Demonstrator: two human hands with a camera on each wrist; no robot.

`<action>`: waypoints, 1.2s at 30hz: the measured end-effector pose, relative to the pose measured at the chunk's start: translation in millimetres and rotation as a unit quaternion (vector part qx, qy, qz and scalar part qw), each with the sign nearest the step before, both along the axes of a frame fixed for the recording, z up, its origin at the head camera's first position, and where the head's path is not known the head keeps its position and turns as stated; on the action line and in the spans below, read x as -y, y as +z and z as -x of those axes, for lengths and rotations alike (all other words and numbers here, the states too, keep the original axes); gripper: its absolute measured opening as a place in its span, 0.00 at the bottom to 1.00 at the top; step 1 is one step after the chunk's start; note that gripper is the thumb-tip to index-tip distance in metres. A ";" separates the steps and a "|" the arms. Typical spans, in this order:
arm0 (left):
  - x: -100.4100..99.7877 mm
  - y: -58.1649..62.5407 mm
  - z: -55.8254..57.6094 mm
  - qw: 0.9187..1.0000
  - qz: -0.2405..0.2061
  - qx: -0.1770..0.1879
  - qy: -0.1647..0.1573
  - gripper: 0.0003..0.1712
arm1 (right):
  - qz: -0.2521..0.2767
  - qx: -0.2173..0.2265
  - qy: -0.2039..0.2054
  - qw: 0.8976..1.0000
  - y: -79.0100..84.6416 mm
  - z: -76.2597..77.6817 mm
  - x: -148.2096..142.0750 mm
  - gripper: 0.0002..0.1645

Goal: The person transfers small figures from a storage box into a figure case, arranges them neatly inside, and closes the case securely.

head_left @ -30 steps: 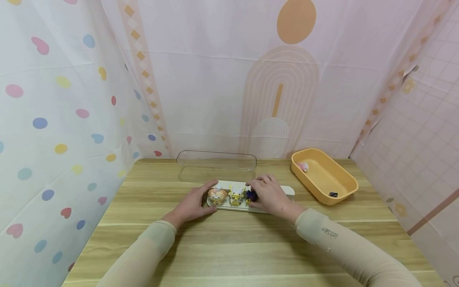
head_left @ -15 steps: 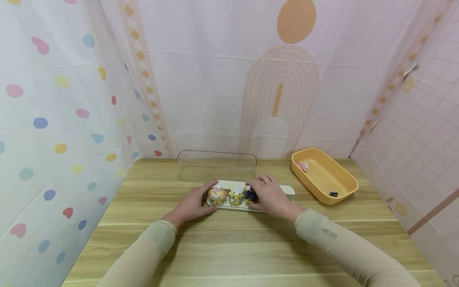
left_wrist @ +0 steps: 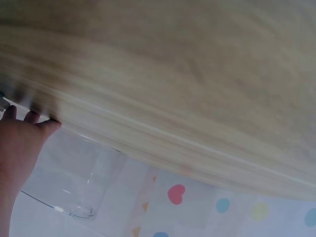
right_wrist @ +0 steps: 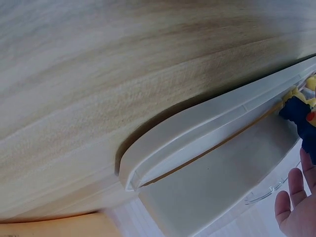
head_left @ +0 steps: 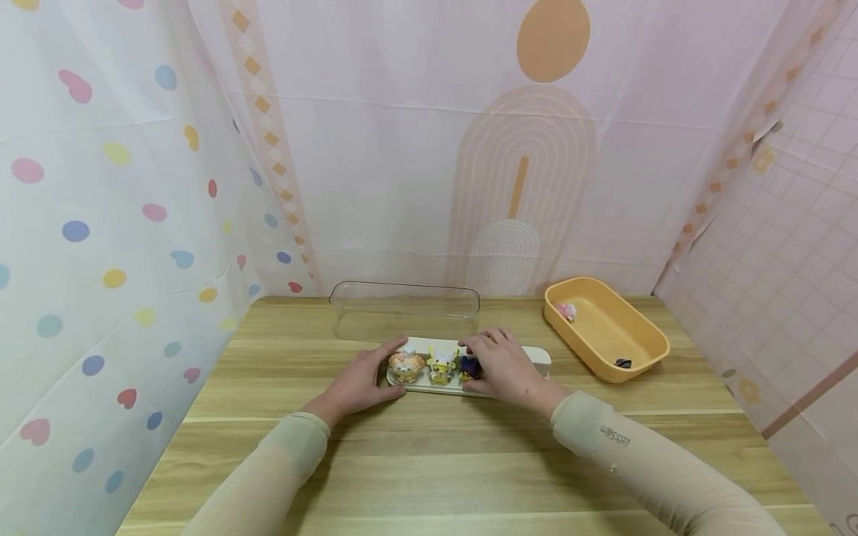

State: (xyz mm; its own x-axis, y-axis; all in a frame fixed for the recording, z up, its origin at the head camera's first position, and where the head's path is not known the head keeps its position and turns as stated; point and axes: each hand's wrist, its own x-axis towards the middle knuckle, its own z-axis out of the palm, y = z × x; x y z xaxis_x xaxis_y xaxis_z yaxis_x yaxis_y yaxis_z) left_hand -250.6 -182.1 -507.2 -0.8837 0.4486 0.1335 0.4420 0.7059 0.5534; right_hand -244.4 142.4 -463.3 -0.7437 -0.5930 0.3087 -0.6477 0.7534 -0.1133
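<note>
A long white display base lies on the table, with a raised back step. On it stand an orange-and-white figurine at the left and a yellow figurine with a white hat beside it. My left hand holds the base's left end, thumb in front and fingers behind. To the right of the yellow figurine, my right hand pinches a dark blue figurine over the base. In the right wrist view that figurine shows at the front of the step, fingers beside it; the thumb is hidden.
Behind the base a clear plastic cover stands near the table's back edge. A yellow bin sits at the back right, holding a pink figurine and a small dark object. Patterned curtains surround the table.
</note>
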 end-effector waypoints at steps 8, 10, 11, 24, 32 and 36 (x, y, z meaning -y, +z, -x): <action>0.2 -2.6 0.4 1.000 0.001 0.000 0.002 0.56 | 0.019 0.017 -0.032 0.999 20.7 -4.4 -13.8 0.51; 0.3 -3.1 0.1 1.000 -0.002 0.002 0.002 0.56 | 0.027 0.011 -0.043 0.999 31.0 -2.4 -22.7 0.51; 0.3 -3.2 -0.1 1.000 -0.003 0.002 0.002 0.56 | 0.035 0.008 -0.050 0.998 37.0 -0.4 -28.1 0.51; 2.7 -1.8 0.6 1.000 -0.010 -0.001 -0.003 0.55 | 0.287 0.070 -0.214 0.931 102.5 58.5 -123.2 0.49; 3.9 -2.0 0.0 1.000 -0.012 0.005 0.001 0.56 | 0.246 0.167 -0.271 0.916 89.3 81.8 -154.3 0.41; 3.7 -2.0 -1.1 1.000 -0.010 0.004 0.004 0.55 | 0.123 0.212 -0.234 0.941 73.7 94.0 -160.1 0.32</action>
State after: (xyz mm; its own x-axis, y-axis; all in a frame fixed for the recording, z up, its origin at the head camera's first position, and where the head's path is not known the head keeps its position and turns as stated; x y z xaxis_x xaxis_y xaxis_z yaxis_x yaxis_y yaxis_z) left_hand -249.5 -185.9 -509.2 -0.8886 0.4385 0.1344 0.4311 0.6984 0.5713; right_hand -338.4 302.5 -389.6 -0.9929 -0.1189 0.0099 -0.1082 0.8621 -0.4951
